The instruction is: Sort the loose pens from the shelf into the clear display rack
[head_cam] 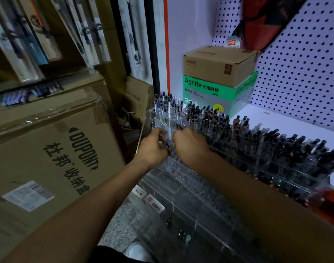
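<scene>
Filling the left of the view, a large taped cardboard carton [48, 149] printed DUPONT stands on the floor, with flat packaged goods [25, 35] leaning in rows above it and a smaller open brown box [138, 99] tucked behind its far right corner. Just right of the carton, the left hand [153, 147] reaches in at the near left end of the clear display rack [181, 179], its fingers curled around what looks like a few dark pens [169, 147]; motion blur hides exactly how many. Touching or nearly touching it, the right hand [189, 143] is curled into a loose fist over the same spot, knuckles up; whether it grasps a pen cannot be told from this angle. Both forearms come up from the near edge of the view. The rack sits on the white shelf [287, 124] and runs from the hands to the right, in stepped tiers. Its far tiers are packed with upright pens with dark caps [257, 137], while the near tiers below the hands look mostly bare. Far behind the rack's left end, a plain brown box [219, 65] rests on a green Agnite box [211, 92]. Rightmost, a white pegboard [304, 73] backs the shelf.
</scene>
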`<state>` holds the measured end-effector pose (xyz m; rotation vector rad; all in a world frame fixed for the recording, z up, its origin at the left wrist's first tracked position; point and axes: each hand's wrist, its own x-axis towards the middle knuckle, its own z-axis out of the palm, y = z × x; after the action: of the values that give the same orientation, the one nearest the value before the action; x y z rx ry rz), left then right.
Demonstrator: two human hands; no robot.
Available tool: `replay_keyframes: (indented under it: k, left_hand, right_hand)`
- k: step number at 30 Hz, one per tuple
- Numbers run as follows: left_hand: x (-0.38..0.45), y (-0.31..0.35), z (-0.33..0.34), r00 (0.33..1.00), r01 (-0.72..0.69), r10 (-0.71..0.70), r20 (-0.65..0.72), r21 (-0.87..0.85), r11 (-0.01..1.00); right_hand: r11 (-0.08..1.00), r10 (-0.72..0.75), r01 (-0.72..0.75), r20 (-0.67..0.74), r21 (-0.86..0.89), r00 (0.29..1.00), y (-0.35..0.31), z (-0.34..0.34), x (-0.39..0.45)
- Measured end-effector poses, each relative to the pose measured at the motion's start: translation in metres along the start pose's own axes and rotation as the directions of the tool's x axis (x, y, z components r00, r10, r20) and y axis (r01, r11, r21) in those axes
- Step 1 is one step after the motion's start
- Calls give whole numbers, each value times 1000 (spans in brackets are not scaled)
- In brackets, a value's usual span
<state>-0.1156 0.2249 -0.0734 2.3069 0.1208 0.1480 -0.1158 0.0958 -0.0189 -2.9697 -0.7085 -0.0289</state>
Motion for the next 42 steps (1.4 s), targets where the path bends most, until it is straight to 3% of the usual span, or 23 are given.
replay_keyframes:
  k: [5,13,15,20,26,30,32,36,38,42]
  left_hand:
    - [3,3,-1,998,6,-13,67,98,995]
    - [1,15,7,996,28,-22,86,-71,997]
    - [1,12,6,990,88,-69,127,-146,985]
    - [-4,16,7,947,95,-75,311,-50,994]
    - [-7,17,11,986,-85,61,153,157,984]
    - [0,8,7,997,66,-67,-25,-26,997]
    - [1,11,7,992,128,-126,17,-148,981]
    - [-6,22,8,989,81,-63,137,-136,987]
    - [-7,20,4,976,124,-79,202,-219,968]
    - [-13,22,8,963,124,-73,260,-188,974]
  right_hand:
    - [996,-69,71,-46,59,997,12,-16,-18]
    - [990,-50,58,62,-130,997,20,-6,-40]
    - [987,-54,60,45,-151,998,20,-4,-38]
    - [997,-5,5,-2,-83,1000,18,-5,-29]
    - [1000,-26,25,38,14,999,26,-10,-33]
    - [999,-33,33,15,-5,999,31,-10,-40]
    - [999,-33,33,3,-37,999,32,-8,-43]
    - [997,-75,75,-1,-21,997,38,-5,-45]
    - [997,-80,80,9,13,997,42,-4,-46]
    - [994,-107,107,-7,9,994,46,-2,-49]
